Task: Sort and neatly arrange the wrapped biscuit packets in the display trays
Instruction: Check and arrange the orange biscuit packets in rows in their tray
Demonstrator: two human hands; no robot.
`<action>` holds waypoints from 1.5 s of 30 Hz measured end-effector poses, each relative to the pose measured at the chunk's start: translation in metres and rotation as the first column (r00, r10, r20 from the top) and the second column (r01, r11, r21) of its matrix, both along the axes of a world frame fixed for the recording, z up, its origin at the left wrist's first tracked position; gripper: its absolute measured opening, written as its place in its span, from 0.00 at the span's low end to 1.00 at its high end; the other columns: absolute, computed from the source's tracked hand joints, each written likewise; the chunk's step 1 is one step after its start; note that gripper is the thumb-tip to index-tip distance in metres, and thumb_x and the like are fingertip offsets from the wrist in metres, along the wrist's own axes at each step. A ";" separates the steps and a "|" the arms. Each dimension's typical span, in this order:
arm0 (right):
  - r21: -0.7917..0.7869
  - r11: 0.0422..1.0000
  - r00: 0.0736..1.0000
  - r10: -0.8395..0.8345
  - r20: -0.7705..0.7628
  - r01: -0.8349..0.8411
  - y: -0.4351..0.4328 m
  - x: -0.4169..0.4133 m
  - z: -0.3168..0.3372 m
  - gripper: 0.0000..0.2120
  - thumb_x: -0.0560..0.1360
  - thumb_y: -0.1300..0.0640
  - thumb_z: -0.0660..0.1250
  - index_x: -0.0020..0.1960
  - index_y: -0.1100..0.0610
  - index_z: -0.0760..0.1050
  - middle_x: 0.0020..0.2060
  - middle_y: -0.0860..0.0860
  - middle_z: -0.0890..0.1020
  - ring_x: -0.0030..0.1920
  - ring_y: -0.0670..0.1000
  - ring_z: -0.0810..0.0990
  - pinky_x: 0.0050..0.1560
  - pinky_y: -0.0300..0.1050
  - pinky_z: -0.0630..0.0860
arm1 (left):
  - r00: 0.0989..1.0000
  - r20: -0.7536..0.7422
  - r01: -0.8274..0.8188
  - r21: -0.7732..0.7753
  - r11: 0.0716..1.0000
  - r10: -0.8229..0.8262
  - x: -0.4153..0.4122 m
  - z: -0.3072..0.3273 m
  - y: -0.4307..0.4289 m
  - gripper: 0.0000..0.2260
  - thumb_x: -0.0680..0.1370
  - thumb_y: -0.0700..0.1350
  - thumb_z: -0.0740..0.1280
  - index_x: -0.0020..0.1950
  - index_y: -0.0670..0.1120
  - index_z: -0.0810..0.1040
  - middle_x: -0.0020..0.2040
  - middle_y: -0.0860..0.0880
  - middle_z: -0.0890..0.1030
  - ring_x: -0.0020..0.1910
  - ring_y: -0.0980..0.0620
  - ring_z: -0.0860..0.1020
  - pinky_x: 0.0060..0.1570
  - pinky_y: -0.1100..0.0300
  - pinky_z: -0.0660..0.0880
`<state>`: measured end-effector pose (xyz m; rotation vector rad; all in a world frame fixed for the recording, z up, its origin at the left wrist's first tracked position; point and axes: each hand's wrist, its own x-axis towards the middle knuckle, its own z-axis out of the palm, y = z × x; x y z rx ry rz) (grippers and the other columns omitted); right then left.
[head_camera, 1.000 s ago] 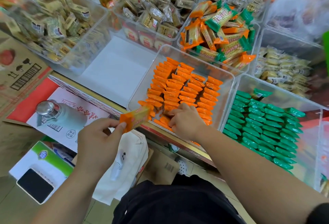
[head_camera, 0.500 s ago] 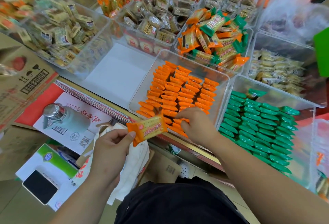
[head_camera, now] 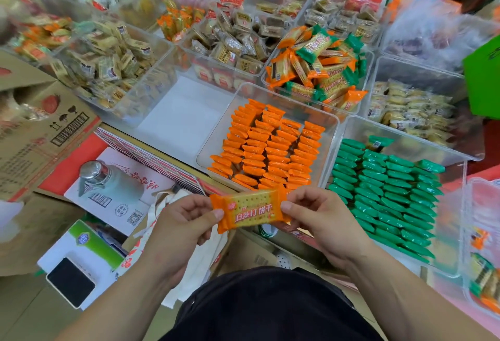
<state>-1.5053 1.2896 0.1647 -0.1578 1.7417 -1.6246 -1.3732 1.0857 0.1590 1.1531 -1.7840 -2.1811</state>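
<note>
The left hand (head_camera: 178,221) does not hold the orange biscuit packet (head_camera: 250,210) alone any more: the right hand (head_camera: 319,219) is now out of the tray and pinches the other end, so the packet lies flat between both hands, just before the near edge of the clear plastic tray (head_camera: 215,137). I judge it is being straightened for the orange rows (head_camera: 270,151). The wrapper is glossy film with crimped ends, the tray walls are smooth and rigid, and further right the green packets (head_camera: 384,186) stand in tight rows

My left hand (head_camera: 179,225) and right hand (head_camera: 324,221) level in front of me, thumbs on top, each pinching one end of the orange packet (head_camera: 249,209), bare forearms angling inward
</note>
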 end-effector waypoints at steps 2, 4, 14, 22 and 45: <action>-0.073 0.997 0.999 -0.020 0.039 0.023 0.001 0.000 0.004 0.04 0.72 0.62 0.74 0.39 0.58 0.81 0.34 0.55 0.80 0.32 0.49 0.75 0.38 0.43 0.73 | 0.999 -0.033 -0.013 0.043 0.999 0.015 -0.001 0.009 0.000 0.04 0.74 0.33 0.71 0.45 0.40 0.81 0.31 0.47 0.77 0.27 0.53 0.69 0.27 0.63 0.66; -0.152 0.987 0.987 -0.023 0.159 0.047 0.002 -0.001 0.003 0.03 0.68 0.59 0.74 0.37 0.55 0.82 0.34 0.55 0.80 0.32 0.47 0.75 0.36 0.39 0.74 | 0.996 -0.082 -0.015 0.133 0.991 0.026 -0.001 0.020 0.001 0.04 0.71 0.34 0.72 0.44 0.40 0.80 0.31 0.45 0.75 0.27 0.53 0.69 0.27 0.63 0.67; -0.324 0.943 0.880 0.091 0.467 0.075 0.009 0.004 -0.011 0.21 0.58 0.54 0.86 0.42 0.59 0.79 0.46 0.62 0.81 0.38 0.52 0.80 0.51 0.50 0.75 | 0.993 -0.106 -0.015 0.257 0.966 0.044 -0.001 0.045 0.009 0.12 0.63 0.35 0.75 0.45 0.39 0.81 0.31 0.43 0.75 0.24 0.53 0.72 0.26 0.63 0.73; -0.487 0.863 0.869 0.133 0.476 0.135 0.009 0.003 0.006 0.16 0.67 0.63 0.80 0.48 0.54 0.76 0.54 0.63 0.72 0.42 0.53 0.77 0.49 0.49 0.67 | 0.974 -0.226 0.015 0.183 0.983 0.028 0.008 0.042 0.013 0.11 0.64 0.48 0.80 0.43 0.48 0.85 0.41 0.42 0.82 0.37 0.48 0.79 0.36 0.59 0.79; -0.148 0.987 0.900 0.004 0.436 0.068 0.000 0.000 0.003 0.09 0.73 0.54 0.70 0.40 0.56 0.72 0.24 0.49 0.65 0.23 0.46 0.62 0.25 0.38 0.59 | 0.998 0.055 0.032 0.143 0.989 -0.040 -0.009 0.036 0.002 0.12 0.77 0.42 0.69 0.34 0.45 0.82 0.29 0.47 0.70 0.29 0.52 0.66 0.34 0.58 0.63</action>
